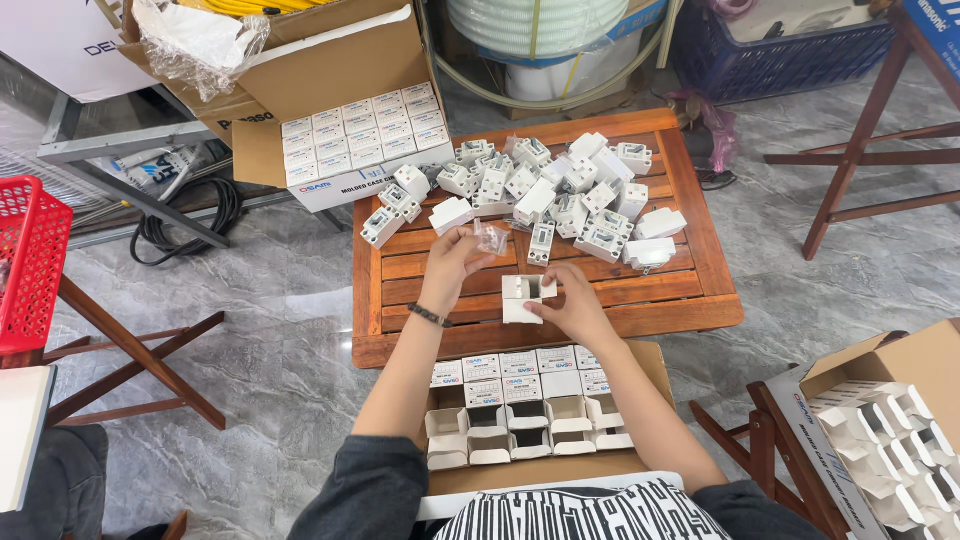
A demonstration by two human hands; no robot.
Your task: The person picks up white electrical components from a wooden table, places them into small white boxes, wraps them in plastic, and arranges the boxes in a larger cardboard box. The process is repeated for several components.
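My left hand [455, 262] is raised over the low wooden slatted table [690, 290] and pinches a small clear plastic bag [491, 237] between thumb and fingers. My right hand [572, 303] holds a small open white carton [524, 297] just above the table's front slats. A white circuit breaker [540, 243] lies just beyond the carton. Behind it sprawls a pile of several white breakers [560, 185].
An open cardboard box [520, 405] on my lap holds small white cartons, some closed, some open. Another box of closed cartons [360, 140] stands at the table's far left corner. A third box [890, 430] sits at right, a red basket [30, 260] at left.
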